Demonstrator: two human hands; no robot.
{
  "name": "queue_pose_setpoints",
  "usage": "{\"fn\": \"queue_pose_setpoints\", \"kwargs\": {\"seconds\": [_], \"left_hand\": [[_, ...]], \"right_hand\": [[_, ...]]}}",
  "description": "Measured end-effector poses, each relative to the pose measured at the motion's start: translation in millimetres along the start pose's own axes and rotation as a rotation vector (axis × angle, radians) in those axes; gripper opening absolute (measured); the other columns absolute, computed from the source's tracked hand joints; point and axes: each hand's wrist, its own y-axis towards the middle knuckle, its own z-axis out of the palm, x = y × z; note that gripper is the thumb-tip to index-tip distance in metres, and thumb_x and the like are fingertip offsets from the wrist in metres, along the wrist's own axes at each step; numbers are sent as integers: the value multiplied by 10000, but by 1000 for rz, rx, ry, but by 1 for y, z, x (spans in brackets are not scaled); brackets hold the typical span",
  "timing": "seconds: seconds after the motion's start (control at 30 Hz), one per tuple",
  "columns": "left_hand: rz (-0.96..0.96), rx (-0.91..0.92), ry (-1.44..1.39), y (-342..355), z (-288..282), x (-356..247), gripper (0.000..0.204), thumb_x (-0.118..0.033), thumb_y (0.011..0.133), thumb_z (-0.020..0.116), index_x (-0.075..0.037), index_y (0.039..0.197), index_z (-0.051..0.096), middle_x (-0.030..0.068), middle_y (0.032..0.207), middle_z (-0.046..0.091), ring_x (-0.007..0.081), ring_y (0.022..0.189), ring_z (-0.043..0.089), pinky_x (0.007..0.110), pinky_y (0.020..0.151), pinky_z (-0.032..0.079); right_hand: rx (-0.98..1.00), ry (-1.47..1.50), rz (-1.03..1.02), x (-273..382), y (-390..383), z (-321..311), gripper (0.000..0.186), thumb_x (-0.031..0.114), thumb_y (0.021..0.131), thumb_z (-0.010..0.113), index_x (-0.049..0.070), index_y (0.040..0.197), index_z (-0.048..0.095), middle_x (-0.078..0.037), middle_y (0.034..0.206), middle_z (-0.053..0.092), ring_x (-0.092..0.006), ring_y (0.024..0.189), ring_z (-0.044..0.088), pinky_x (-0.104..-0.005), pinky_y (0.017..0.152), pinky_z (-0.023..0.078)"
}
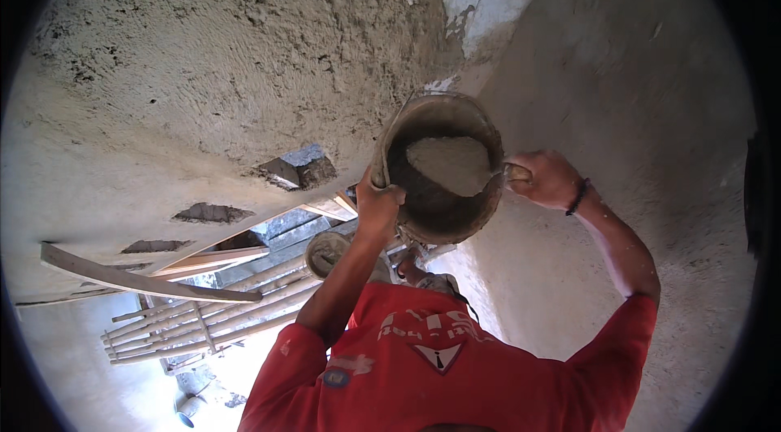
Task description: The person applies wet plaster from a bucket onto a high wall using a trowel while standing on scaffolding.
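- The person's left hand [378,208] is gripping the near-left rim of a bucket [439,112], its thumb hooking over the edge.
- The right hand [551,180] is closing around a trowel handle [518,174] at the bucket's right rim.
- A grey mix [451,165] is showing inside the bucket, which is tilting its mouth toward the camera in front of a rough wall [285,66].
- A smaller bucket [313,255] is standing beyond the left forearm, near bamboo poles [244,320].

Open air right of the right hand [547,180], bucket [439,219] in the way leftward
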Motion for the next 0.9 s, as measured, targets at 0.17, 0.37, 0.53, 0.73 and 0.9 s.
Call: {"fn": "queue_pose_setpoints", "kwargs": {"seconds": [0.17, 0.37, 0.53, 0.73, 0.9], "left_hand": [[29, -26, -39, -4, -9, -6, 534, 97, 649, 497, 11, 1176, 529, 5, 807, 534, 77, 623, 480, 225, 521, 390], [42, -94, 17, -1, -20, 1, 462, 97, 651, 494, 10, 1101, 546, 3, 795, 544, 84, 621, 482, 229, 522, 393], [14, -104, 11, 0, -18, 13, 403, 93, 649, 495, 5, 1037, 558, -1, 763, 529, 84, 621, 479, 225, 520, 385], [46, -82, 96, 3, -21, 19, 427, 70, 645, 507, 12, 1065, 559, 28, 800, 563, 107, 654, 513, 253, 567, 419], [136, 13, 256, 4, 11, 6, 495, 30, 649, 543, 18, 1144, 547, 114, 931, 641, 200, 832, 613, 319, 780, 474]], "right_hand": [[112, -1, -88, 26, -1, -80, 389, 223, 714, 722, 40, 1040, 615, -120, 797, 646, -263, 691, 628, -351, 655, 507], [250, 161, 99, 1, 39, -115, 470, 357, 776, 713, 69, 1130, 601, -80, 846, 654, -227, 709, 627, -353, 676, 521], [-319, -142, 40, -31, 58, -197, 455, 357, 849, 645, 61, 1188, 579, -88, 881, 649, -192, 782, 631, -313, 700, 514], [-128, 42, 205, -6, 19, -176, 482, 406, 835, 654, 47, 1149, 586, -71, 841, 608, -167, 797, 603, -324, 677, 499], [94, -554, -46, -23, -7, -53, 269, 233, 836, 584, 41, 1019, 625, -150, 864, 622, -261, 780, 640, -373, 685, 528]]}}
